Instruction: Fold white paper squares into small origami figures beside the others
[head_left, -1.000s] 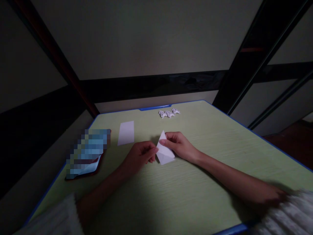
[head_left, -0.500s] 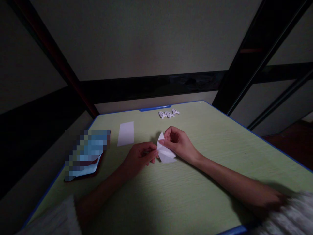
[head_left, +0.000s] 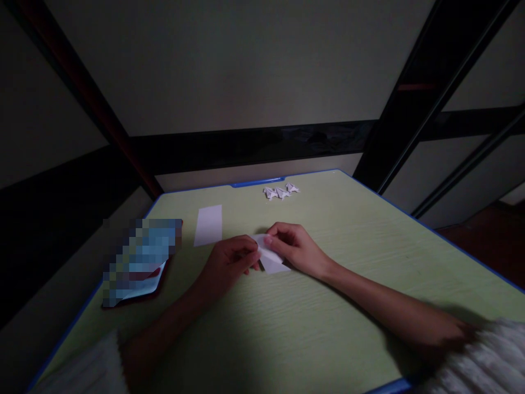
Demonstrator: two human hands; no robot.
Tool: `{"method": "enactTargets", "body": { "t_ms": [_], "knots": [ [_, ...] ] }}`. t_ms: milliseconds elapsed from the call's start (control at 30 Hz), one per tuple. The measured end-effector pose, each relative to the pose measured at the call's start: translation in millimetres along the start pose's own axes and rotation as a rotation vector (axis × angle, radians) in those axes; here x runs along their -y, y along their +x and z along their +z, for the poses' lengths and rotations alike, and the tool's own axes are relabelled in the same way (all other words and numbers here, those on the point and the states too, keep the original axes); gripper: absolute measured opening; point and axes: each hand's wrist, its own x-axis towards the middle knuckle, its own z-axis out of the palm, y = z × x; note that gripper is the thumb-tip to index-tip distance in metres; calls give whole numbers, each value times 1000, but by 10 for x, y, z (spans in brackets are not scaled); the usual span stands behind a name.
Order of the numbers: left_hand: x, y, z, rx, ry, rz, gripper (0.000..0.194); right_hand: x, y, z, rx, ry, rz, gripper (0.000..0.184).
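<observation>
A folded white paper (head_left: 272, 255) is held near the middle of the desk (head_left: 348, 230), its loose lower flap pointing toward six o'clock. Its left edge is pinched by the left hand (head_left: 228, 261) at nine o'clock; its upper right part is gripped under the thumb of the right hand (head_left: 298, 247) at three. At ten o'clock a flat sheet (head_left: 208, 225) is seen, at twelve three small paper figures (head_left: 281, 192). Farther out at nine, a partly pixelated tablet or phone (head_left: 158, 249) is laid.
</observation>
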Motion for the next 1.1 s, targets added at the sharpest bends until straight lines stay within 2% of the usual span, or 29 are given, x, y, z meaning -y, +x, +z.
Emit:
{"method": "enactTargets", "body": {
  "t_ms": [133, 267, 400, 500, 633, 733, 867, 1033, 1100],
  "knots": [
    [-30, -8, -4, -33, 15, -6, 10, -49, 44, -19, -105, 23, 11, 24],
    [-44, -4, -3, -86, -11, -47, 6, -56, 79, -20, -160, 151, 53, 29],
    [-48, 3, -16, -60, -6, -84, 6, -20, 77, -22, -235, 258, 53, 30],
    [-55, 6, -25, -29, 14, -112, 7, -3, 66, -19, -243, 315, 52, 29],
    [-59, 12, -19, 55, 15, -127, 10, -1, 46, 2, -204, 288, 12, 27],
    [-41, 20, -9, 54, 10, -158, 17, 6, 27, 23, -164, 240, -13, 25],
    [-10, 23, -10, -19, 34, -166, 24, 7, 27, 32, -131, 226, -17, 25],
    [-33, 23, -12, -194, 24, -135, 26, -14, 49, 31, -15, 185, 59, 30],
    [-50, 26, -6, -229, 24, -139, 26, -8, 40, 40, 14, 170, 83, 30]
  ]
}}
